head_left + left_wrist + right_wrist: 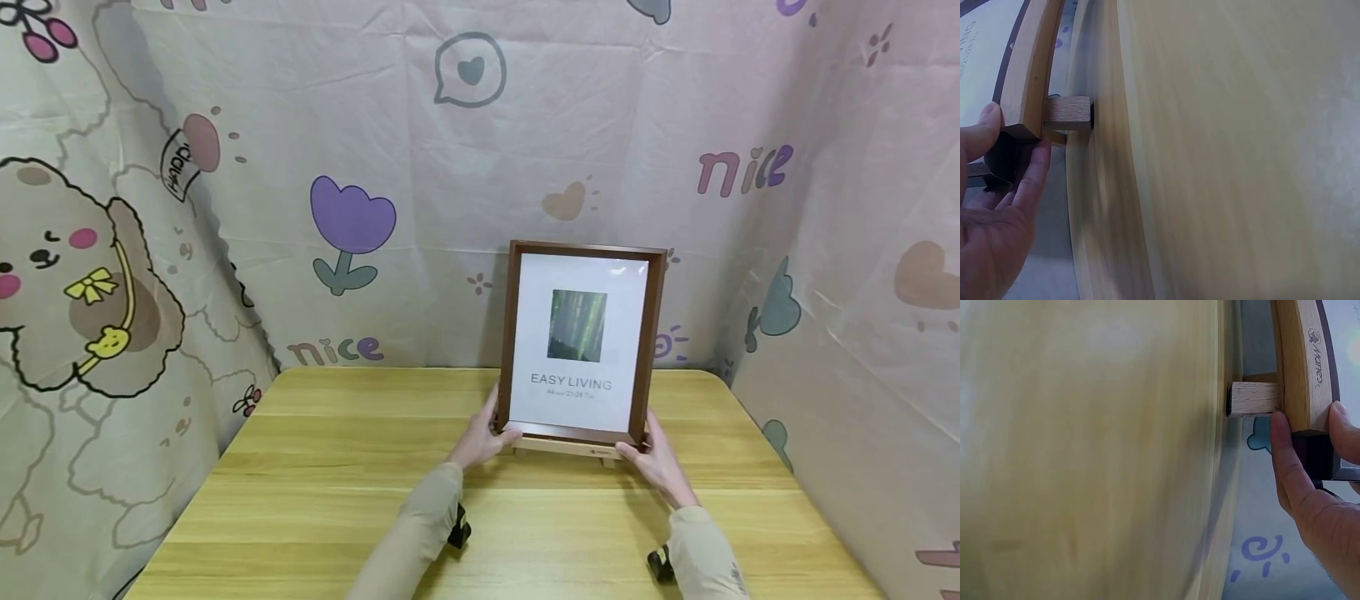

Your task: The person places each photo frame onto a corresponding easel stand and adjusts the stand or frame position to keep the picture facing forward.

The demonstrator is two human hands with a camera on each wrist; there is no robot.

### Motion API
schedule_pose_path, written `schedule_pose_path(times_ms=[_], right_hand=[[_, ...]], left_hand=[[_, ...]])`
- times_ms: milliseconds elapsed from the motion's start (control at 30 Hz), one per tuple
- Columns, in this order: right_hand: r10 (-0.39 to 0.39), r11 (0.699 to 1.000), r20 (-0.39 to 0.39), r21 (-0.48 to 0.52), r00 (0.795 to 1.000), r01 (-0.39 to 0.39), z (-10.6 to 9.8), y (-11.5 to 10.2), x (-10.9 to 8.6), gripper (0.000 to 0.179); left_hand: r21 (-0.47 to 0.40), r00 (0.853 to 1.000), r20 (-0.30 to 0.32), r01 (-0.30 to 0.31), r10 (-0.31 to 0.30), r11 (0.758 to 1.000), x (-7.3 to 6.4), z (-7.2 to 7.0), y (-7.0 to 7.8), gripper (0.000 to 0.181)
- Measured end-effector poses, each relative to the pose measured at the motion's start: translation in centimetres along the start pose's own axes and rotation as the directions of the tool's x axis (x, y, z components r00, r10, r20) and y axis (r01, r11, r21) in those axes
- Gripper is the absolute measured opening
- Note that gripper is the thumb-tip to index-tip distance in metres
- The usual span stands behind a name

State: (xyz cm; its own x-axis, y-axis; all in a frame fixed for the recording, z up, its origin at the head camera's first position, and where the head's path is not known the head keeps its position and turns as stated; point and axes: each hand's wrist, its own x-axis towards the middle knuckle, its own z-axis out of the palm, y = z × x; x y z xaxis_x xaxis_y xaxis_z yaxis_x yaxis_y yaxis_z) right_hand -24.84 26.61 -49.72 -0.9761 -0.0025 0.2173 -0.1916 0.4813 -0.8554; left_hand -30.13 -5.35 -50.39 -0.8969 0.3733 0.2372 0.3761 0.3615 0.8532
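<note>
A brown picture frame stands on a small wooden stand, leaning slightly back. Its white sheet shows a green forest picture and the words EASY LIVING. My left hand grips the lower left corner, thumb at the front and fingers behind. At the lower right corner my right hand holds it the same way. The left wrist view shows the left thumb at the end of the stand's front bar. In the right wrist view, the bar carries a printed logo above the right fingertips.
The stand's short feet rest on the wood-grain table. A patterned cloth hangs behind the table and along both sides. Each sleeved wrist wears a small black camera.
</note>
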Motion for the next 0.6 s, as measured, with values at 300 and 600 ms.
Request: schedule_pose_path(times_ms=[300, 600], right_hand=[[0.016, 1.000, 0.017, 0.012, 1.000, -0.017, 0.7, -0.3, 0.1, 0.089], [0.004, 1.000, 0.011, 0.029, 1.000, -0.005, 1.4, -0.6, 0.4, 0.084]], left_hand=[[0.036, 1.000, -0.010, 0.000, 0.000, 0.999, -0.5, -0.5, -0.3, 0.102], [0.020, 0.998, -0.027, 0.054, -0.053, 0.998, -1.0, -1.2, -0.2, 0.104]])
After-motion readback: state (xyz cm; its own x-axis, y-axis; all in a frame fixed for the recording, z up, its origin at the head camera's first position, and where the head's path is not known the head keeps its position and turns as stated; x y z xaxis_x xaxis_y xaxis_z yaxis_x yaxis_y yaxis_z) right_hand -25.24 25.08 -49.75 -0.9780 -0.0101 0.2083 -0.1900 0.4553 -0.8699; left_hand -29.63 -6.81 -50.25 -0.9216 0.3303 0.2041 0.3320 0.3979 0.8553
